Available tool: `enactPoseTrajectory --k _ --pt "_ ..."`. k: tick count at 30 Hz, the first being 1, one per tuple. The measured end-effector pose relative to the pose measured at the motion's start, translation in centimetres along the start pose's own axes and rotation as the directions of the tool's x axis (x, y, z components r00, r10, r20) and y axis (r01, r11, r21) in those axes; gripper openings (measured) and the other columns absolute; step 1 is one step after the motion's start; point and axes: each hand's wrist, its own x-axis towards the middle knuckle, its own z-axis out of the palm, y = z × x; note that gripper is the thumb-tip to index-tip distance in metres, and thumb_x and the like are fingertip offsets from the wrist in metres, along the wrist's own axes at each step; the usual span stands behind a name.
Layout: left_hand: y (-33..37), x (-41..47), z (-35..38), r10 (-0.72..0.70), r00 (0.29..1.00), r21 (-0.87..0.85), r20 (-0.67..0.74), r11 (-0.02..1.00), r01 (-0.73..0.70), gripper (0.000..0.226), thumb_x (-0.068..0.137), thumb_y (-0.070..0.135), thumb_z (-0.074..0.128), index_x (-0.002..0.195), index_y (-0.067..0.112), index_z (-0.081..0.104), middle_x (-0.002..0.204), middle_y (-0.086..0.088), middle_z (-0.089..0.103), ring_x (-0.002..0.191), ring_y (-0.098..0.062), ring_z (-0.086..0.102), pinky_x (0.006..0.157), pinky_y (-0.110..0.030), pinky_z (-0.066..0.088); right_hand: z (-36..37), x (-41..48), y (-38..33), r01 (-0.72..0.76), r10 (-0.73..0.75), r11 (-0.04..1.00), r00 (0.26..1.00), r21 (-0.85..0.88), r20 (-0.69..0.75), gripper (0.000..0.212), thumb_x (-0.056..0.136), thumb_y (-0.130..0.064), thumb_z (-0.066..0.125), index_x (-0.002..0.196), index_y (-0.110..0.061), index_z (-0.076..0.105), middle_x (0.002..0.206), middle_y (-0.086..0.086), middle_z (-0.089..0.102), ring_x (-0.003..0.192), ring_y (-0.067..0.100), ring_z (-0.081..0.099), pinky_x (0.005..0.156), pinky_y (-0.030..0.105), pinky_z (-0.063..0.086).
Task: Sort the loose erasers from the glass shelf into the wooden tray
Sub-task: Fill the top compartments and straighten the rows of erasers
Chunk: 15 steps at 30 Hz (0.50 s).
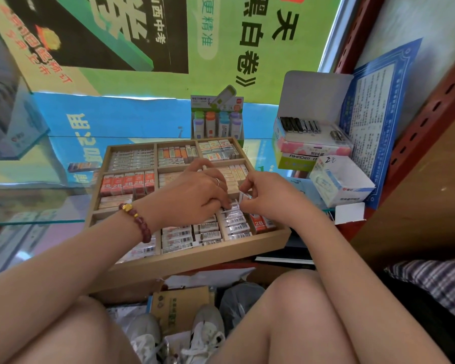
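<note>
A wooden tray with several compartments sits on the glass shelf, packed with wrapped erasers. My left hand reaches over the tray's middle, fingers curled down onto white barcode erasers in the right front compartment. My right hand is beside it, pinching a small white wrapped eraser above that same compartment. Orange 2B erasers fill the left middle compartment. What the left fingers hold is hidden.
A display box of correction tapes stands behind the tray. To the right are stacked boxes and a small white-blue box. A red metal rack post rises at the right. My knees and shoes are below.
</note>
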Motion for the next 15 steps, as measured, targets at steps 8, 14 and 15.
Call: enactPoseTrajectory --k 8,14,15 --pt "-0.1 -0.1 0.1 -0.018 1.000 -0.026 0.007 1.000 0.018 0.053 0.079 0.032 0.022 0.089 0.030 0.074 0.090 0.019 0.068 0.100 0.001 0.052 0.111 -0.034 0.013 0.8 -0.1 -1.0 0.153 -0.162 0.879 0.987 -0.452 0.019 0.022 0.092 -0.037 0.052 0.099 -0.017 0.047 0.091 -0.002 0.055 0.084 0.019 0.052 0.065 0.031 0.036" --pt "-0.1 -0.3 -0.1 -0.055 0.998 -0.063 0.018 0.996 0.056 0.045 0.082 0.024 0.031 0.096 0.031 0.074 0.099 0.019 0.068 0.102 0.003 0.051 0.110 -0.027 0.009 -0.5 -1.4 0.6 0.102 -0.087 0.993 0.974 -0.066 0.211 0.024 0.095 -0.025 0.045 0.116 -0.021 0.057 0.097 -0.006 0.056 0.084 0.011 0.051 0.066 0.024 0.039" --pt "0.0 -0.3 -0.1 -0.057 0.998 -0.067 0.019 0.996 0.058 0.046 0.081 0.024 0.031 0.097 0.031 0.074 0.099 0.019 0.068 0.102 0.003 0.051 0.110 -0.026 0.009 -0.7 -1.5 0.7 0.110 -0.088 0.990 0.968 -0.083 0.235 0.030 0.095 -0.023 0.048 0.124 -0.021 0.055 0.101 -0.006 0.055 0.087 0.009 0.050 0.071 0.023 0.039"
